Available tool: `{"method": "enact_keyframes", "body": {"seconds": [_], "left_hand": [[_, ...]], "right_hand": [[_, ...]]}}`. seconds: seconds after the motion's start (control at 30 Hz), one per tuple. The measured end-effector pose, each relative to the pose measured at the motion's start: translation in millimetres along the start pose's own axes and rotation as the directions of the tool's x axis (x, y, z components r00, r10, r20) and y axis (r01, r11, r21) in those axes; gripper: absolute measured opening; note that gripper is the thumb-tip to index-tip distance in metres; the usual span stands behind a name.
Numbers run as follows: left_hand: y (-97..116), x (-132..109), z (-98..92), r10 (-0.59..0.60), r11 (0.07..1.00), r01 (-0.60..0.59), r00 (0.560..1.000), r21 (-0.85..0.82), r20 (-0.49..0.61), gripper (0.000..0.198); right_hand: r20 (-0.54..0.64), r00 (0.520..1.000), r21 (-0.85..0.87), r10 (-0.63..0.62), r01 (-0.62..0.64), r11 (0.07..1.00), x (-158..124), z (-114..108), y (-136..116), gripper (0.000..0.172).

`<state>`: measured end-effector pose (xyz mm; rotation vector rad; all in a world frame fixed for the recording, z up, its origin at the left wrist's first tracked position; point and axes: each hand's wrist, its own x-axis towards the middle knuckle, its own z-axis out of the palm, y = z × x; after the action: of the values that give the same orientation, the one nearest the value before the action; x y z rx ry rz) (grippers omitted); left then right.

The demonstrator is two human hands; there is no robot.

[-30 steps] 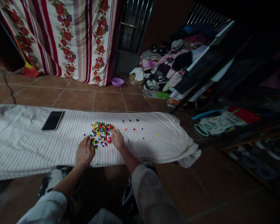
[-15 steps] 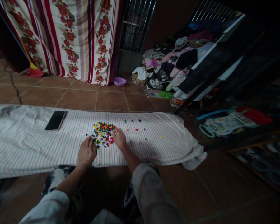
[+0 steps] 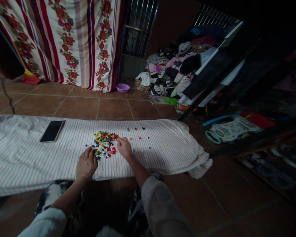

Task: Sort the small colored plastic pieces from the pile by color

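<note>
Colored pile [image 3: 105, 142] is lying on striped cloth [image 3: 51, 161], between my hands. Left hand [image 3: 86, 163] is resting at its left edge, fingers loosely extended; right hand [image 3: 124, 147] is bending narrow at its right edge, can't tell if holding any.

text: none readable | labels, brands: none readable | numbers: none readable | signs: none readable

Small multicoloured pieces [image 3: 105, 135] were seemingly made of plastic; the long white striped cover [image 3: 51, 161], of creased cloth; the rectangular black phone [image 3: 52, 131] was faced with a smooth screen.
</note>
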<state>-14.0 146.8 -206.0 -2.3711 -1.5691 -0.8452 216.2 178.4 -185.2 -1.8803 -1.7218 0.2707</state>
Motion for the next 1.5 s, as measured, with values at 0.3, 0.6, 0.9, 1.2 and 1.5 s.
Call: {"method": "enact_keyframes", "body": {"seconds": [0.3,0.6,0.9,1.2,1.5], "left_hand": [[-3.2,-1.8,3.2,0.02,1.0,-0.02,1.0,0.02,-0.001,0.035],[-4.7,-2.6,3.6,0.021,1.0,-0.021,1.0,-0.007,0.01,0.035],[-4.1,-1.4,1.9,-0.003,0.998,0.004,1.0,-0.062,0.014,0.037],[-6.6,-1.6,3.8,0.027,0.999,-0.027,1.0,-0.032,-0.001,0.037],[-6.7,-2.2,4.0,0.055,0.998,-0.055,0.998,0.014,-0.015,0.034]], "right_hand": [[-0.187,0.982,0.102,-0.006,0.026,0.995,4.9,-32.7,47.2,0.028],[-0.307,0.944,0.049,0.117,-0.108,0.993,5.0,-93.5,121.4,0.031],[-0.233,0.905,-0.193,0.355,-0.401,0.896,5.1,-142.5,169.3,0.036],[-0.154,0.889,-0.344,0.431,-0.457,0.82,21.4,-136.8,173.9,0.034],[-0.185,0.877,-0.334,0.443,-0.48,0.811,26.4,-129.9,185.8,0.026]]}}
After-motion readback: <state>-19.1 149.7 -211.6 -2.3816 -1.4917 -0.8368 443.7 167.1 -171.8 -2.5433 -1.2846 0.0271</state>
